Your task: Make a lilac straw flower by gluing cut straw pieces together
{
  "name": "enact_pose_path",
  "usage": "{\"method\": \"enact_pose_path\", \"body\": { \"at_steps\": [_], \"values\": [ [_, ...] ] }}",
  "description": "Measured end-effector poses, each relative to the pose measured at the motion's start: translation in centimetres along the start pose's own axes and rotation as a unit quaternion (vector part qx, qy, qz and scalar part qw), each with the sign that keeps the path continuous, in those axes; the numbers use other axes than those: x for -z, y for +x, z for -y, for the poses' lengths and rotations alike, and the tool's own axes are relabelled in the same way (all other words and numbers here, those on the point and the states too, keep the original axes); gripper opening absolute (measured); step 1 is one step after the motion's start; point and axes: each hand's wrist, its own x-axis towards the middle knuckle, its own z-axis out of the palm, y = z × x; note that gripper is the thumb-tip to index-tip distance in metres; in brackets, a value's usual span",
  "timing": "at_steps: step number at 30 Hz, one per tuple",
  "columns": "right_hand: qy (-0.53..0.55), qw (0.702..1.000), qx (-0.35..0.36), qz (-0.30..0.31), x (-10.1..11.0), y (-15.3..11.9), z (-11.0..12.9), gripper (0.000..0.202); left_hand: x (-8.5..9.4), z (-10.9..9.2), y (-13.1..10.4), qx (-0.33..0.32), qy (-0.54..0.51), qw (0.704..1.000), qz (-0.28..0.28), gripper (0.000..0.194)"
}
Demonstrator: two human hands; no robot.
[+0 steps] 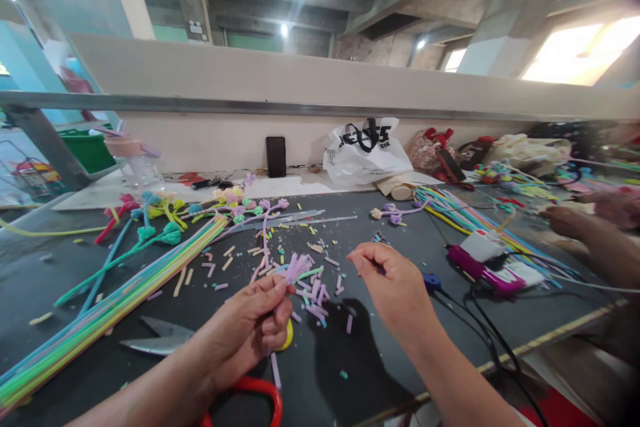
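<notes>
My left hand is closed, its fingers pinching a lilac fuzzy pipe-cleaner tuft whose strands fan out at the top. To its right, my right hand is raised over the table with thumb and fingertips pressed together; anything in them is too small to make out. A blue tool-like piece with a black cord shows behind that hand. Under my left forearm lie scissors with metal blades and a red handle, partly covered. Short lilac cut pieces are scattered between my hands.
Long multicoloured pipe cleaners lie at left, beside finished-looking fuzzy flowers. A phone leans on the back board, near a white bag. A purple-and-white power strip with cords sits at right. Another person's hand is at far right.
</notes>
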Motion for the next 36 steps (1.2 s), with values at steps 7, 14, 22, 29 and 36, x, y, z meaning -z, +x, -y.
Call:
{"method": "enact_pose_path", "body": {
  "at_steps": [7,14,22,29,36],
  "values": [
    [-0.013,1.0,-0.007,0.024,0.1,0.0,0.6,0.017,-0.1,-0.4,-0.1,0.023,-0.031,0.999,0.004,0.016],
    [-0.032,0.998,0.003,0.046,0.1,0.2,0.1,0.02,0.2,-1.1,-0.2,0.029,-0.08,0.996,0.008,0.021],
    [-0.076,0.984,-0.041,0.154,-0.1,0.3,-1.1,0.018,1.0,-2.4,-0.4,-0.001,-0.112,0.994,0.013,0.023],
    [-0.171,0.969,0.021,0.177,-0.8,0.6,-2.1,0.016,1.2,-2.2,-0.1,-0.001,-0.107,0.994,0.01,0.025],
    [-0.154,0.95,0.109,0.251,-3.2,0.1,-2.1,0.022,1.4,-2.7,-0.1,-0.029,-0.119,0.992,-0.001,0.024]
  ]
}}
